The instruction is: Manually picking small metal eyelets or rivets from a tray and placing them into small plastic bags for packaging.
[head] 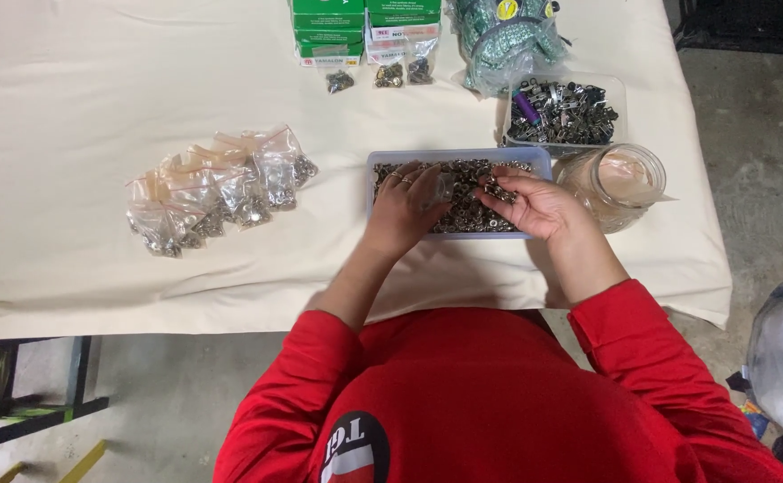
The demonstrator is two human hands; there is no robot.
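Head view shows both hands in the shallow tray (369, 179) of small metal snaps (467, 215) at the table's near edge. Left hand (406, 206) holds a small clear bag (445, 186); right hand (534, 204) pinches snaps — better to keep the bag mouth open just beside the fingers, low over the tray.

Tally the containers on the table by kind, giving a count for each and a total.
Rectangular plastic trays: 2
Glass jars: 1
Stacks of green boxes: 2
Total: 5
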